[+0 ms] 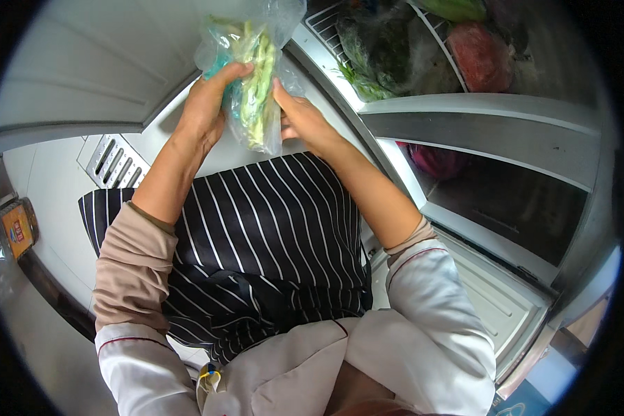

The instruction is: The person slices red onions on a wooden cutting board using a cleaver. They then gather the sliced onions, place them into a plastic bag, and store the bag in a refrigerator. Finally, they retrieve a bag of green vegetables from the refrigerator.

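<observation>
A clear plastic bag of pale green vegetable stalks (258, 88) is held up between my hands, above the striped apron (260, 223) over my lap. My left hand (206, 99) grips the bag's left side, its thumb lying across the front, with blue-green plastic beside it. On the bag's right edge, my right hand (302, 117) holds with its thumb pointing up and the fingers partly hidden behind. What the bag's gathered top looks like is cut off by the picture's edge.
To the right stands an open refrigerator (478, 117) with bagged leafy greens (369, 78) and a wrapped reddish item (480, 57) on wire racks. Lower down lies a purple item (439, 161). An open door panel (83, 62) is at upper left, near a metal floor drain grate (115, 162).
</observation>
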`<state>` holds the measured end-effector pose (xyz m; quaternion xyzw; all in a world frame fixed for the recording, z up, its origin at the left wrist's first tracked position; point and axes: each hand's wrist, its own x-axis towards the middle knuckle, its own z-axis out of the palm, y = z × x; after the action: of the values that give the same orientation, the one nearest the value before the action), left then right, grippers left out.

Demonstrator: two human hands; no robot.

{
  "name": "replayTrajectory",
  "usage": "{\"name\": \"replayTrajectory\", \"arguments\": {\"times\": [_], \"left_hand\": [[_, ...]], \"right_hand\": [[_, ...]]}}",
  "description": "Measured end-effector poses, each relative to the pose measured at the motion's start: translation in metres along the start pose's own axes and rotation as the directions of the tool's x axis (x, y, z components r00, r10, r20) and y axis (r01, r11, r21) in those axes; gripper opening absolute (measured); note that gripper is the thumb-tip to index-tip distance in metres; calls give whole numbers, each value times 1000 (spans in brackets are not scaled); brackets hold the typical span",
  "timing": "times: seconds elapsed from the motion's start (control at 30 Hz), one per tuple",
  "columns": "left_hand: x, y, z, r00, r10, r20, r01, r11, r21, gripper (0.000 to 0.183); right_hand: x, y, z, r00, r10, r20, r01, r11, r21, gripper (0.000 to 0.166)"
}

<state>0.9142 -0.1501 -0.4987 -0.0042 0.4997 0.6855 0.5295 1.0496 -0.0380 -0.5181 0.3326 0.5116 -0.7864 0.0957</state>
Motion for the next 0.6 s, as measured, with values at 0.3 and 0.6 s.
{"name": "replayTrajectory", "arguments": {"times": [0.3, 0.6], "left_hand": [[-1, 12, -7, 926, -275, 259, 265, 962, 74, 53], [20, -9, -46, 976, -145, 164, 20, 804, 594, 54]], "right_hand": [[29, 4, -33, 935, -338, -105, 326, 706, 629, 98], [7, 23, 25, 605, -777, -172, 489, 533, -691, 59]]}}
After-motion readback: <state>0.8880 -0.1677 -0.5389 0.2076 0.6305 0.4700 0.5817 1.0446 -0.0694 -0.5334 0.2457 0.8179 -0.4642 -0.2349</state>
